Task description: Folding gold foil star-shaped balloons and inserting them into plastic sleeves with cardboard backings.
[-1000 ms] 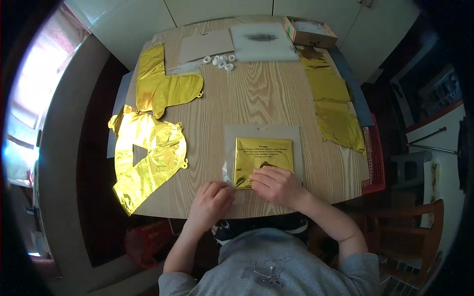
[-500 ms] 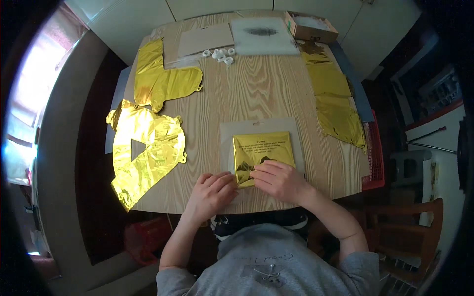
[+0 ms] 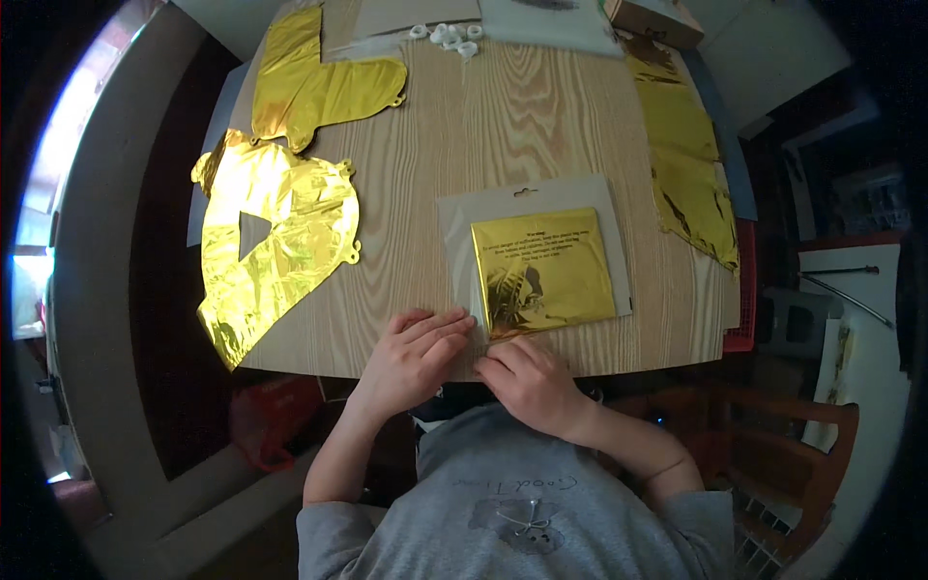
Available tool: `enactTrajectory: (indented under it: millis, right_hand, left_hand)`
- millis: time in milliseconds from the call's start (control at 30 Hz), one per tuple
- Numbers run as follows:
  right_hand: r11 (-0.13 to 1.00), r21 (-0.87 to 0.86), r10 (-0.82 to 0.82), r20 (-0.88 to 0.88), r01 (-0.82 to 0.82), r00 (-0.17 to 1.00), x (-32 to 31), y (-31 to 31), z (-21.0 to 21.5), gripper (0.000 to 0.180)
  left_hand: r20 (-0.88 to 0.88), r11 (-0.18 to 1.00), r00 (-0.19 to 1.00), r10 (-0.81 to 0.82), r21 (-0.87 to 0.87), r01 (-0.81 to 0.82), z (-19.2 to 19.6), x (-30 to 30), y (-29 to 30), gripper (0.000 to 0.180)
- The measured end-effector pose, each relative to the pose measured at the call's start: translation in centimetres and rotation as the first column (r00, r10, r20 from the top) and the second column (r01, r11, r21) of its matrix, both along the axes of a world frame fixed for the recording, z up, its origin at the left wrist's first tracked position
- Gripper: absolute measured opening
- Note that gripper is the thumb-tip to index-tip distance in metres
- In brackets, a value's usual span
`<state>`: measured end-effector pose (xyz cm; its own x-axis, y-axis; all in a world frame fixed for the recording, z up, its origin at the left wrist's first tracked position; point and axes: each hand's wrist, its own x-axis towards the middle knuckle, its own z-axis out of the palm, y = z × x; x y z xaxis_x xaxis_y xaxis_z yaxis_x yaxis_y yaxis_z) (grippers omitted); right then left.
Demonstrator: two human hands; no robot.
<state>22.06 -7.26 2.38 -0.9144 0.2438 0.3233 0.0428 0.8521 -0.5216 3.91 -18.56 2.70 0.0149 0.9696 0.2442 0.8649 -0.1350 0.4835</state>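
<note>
Hidden, cropped and unreadable parts at the pale wooden bench [image 3: 541, 116]

The near edge of the clear plastic sleeve [image 3: 454, 232] holding a folded gold foil square [image 3: 551, 261] lies under the fingers of both hands, left hand [image 3: 411, 358] and right hand [image 3: 527, 382], so their grip there cannot be told. The brown cardboard box [image 3: 657, 14], the white sheet [image 3: 546, 14] and the gold foil balloon [image 3: 319, 82] are cropped by the top edge. The small white rings [image 3: 449, 34] are too tiny to identify. The bench's far end lies out of frame.
</note>
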Motion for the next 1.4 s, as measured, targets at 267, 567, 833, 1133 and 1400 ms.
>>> enactTrajectory:
  millis: [267, 567, 833, 1133, 1400]
  right_hand:
    - [0.993, 0.113, -0.025, 0.074, 0.016, 0.997, -1.3, -0.2, -0.1, 0.007]
    - [0.989, 0.143, 0.013, 0.077, -0.024, 0.997, -0.5, 0.0, -0.1, 0.008]
    - [0.912, -0.406, -0.006, -0.143, -0.053, 0.99, 3.8, 3.2, -0.3, 0.014]
    - [0.355, -0.928, -0.737, -0.353, -0.114, 0.576, 18.3, 13.0, 3.1, 0.013]
    - [0.937, 0.254, -0.251, 0.005, 0.241, 0.968, 14.6, 12.0, 5.1, 0.063]
  left_hand:
    - [-0.036, 1.0, 0.999, -0.004, 0.007, 0.004, -0.4, 0.0, -0.2, 0.025]
    - [-0.155, 0.999, 0.988, -0.022, 0.034, 0.027, -0.1, 0.3, 0.0, 0.024]
    - [-0.21, 0.999, 0.977, -0.045, 0.01, 0.048, 0.4, 0.7, 0.0, 0.023]
    - [-0.258, 0.998, 0.964, -0.058, 0.009, 0.062, -0.2, 0.9, -1.3, 0.033]
    - [-0.268, 0.998, 0.963, -0.044, 0.04, 0.056, -0.7, 0.9, -1.5, 0.036]
